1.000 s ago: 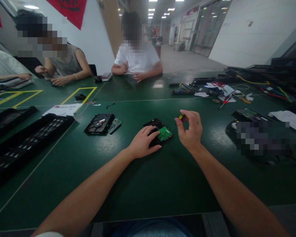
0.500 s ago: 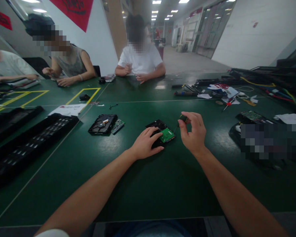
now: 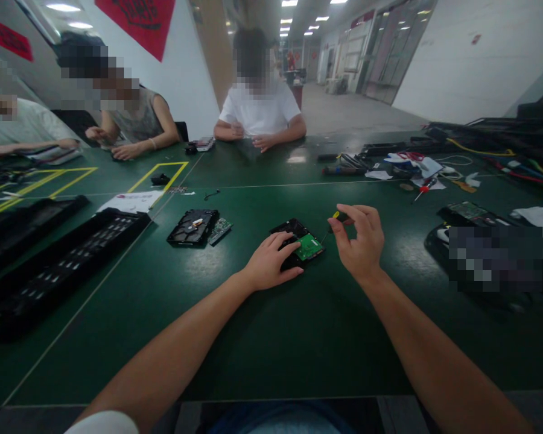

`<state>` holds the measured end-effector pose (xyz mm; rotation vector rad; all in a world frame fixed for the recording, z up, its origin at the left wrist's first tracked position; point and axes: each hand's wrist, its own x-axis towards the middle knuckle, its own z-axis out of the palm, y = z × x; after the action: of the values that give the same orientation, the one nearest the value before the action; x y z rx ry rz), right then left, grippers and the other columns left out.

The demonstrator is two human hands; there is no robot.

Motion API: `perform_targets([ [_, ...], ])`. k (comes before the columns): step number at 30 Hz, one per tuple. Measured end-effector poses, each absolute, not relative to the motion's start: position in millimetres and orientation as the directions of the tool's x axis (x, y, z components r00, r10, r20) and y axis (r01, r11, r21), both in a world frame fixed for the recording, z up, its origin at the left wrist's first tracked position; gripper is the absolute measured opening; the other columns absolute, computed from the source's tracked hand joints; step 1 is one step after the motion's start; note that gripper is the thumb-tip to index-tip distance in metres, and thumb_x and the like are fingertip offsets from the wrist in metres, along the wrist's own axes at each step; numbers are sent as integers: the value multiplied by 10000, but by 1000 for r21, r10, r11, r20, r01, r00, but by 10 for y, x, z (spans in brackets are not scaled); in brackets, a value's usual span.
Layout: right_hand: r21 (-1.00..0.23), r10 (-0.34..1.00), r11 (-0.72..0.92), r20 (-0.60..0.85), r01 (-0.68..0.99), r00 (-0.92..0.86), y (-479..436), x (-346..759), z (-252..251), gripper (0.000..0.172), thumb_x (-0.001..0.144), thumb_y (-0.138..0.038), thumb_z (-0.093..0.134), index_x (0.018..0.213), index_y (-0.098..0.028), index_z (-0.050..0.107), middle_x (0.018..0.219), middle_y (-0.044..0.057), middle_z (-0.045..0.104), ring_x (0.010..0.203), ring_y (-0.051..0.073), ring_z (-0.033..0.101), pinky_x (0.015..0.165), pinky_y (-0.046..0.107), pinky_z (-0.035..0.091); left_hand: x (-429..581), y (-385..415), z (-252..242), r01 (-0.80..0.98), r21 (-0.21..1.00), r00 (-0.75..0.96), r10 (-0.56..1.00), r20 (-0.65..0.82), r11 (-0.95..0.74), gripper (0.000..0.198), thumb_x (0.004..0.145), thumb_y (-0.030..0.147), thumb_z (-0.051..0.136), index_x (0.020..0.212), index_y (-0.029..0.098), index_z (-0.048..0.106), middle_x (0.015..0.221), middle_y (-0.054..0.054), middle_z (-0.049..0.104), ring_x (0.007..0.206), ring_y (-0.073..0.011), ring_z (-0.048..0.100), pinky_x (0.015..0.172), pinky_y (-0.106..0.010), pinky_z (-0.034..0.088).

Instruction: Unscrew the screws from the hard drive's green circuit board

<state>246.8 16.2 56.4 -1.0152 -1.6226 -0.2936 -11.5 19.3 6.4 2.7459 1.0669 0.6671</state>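
A hard drive (image 3: 294, 226) with a green circuit board (image 3: 310, 248) on its upper face lies on the table in front of me. My left hand (image 3: 274, 260) holds it against the tabletop, fingers spread across the drive and thumb along its near edge. Between the thumb and fingers of my right hand (image 3: 359, 241) is a small screwdriver with a black and yellow handle (image 3: 339, 215). Its thin shaft slants down to the board's right end; whether the tip sits in a screw is too small to tell. Part of the drive is hidden under my left hand.
Left of my hands lie another hard drive (image 3: 192, 227) and a loose circuit board (image 3: 220, 230). Long black trays (image 3: 67, 265) stand farther left. Cables and a red-handled screwdriver (image 3: 424, 188) lie at the right. Co-workers sit across the green table (image 3: 271, 343).
The whole view has shifted slightly. The screwdriver's handle has turned a little in my right fingers, showing more yellow. My left hand stays on the hard drive.
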Motion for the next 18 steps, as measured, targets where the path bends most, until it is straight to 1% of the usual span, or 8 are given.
perform_targets([
  [5,-322,480,616,877,719,-18,160,2445,518,360,1056,-245,549,1410,-291,599,1251,103,703,1108,273,688,938,482,607,-104,179,90,613,266,656,667,354,-744,679,962,616,658,1506,222,562,1587,-178,481,1484,-392,449,1227,-614,403],
  [8,-328,480,628,877,706,-19,147,2439,516,367,1039,-270,598,1406,-290,595,1255,105,694,1089,271,691,894,462,623,-101,178,93,616,265,656,669,350,-742,687,958,615,664,1507,215,561,1588,-181,481,1485,-395,446,1228,-611,402],
  [11,-327,469,605,883,726,7,145,2456,531,346,989,-332,706,1328,-308,645,1196,98,660,1022,261,679,809,427,629,-105,180,91,613,271,656,669,350,-743,681,955,610,670,1507,225,561,1597,-176,474,1485,-395,447,1231,-615,397],
  [12,-329,468,593,883,735,18,148,2463,534,332,983,-339,715,1308,-311,656,1178,95,654,1009,259,675,801,424,628,-107,181,90,610,275,656,668,351,-743,678,953,606,675,1507,232,560,1600,-173,472,1485,-396,446,1231,-619,396],
  [15,-336,486,586,874,737,12,164,2478,528,304,1033,-301,622,1336,-306,640,1184,95,687,1026,263,685,869,459,621,-110,182,90,605,285,654,668,355,-743,682,948,604,682,1512,241,557,1598,-167,477,1486,-398,447,1226,-621,400],
  [18,-357,516,609,857,708,-12,172,2477,512,350,1065,-262,535,1409,-298,587,1275,99,705,1087,264,703,933,483,614,-109,183,88,610,278,655,670,349,-742,686,959,615,661,1512,222,558,1590,-178,481,1485,-397,446,1222,-617,406],
])
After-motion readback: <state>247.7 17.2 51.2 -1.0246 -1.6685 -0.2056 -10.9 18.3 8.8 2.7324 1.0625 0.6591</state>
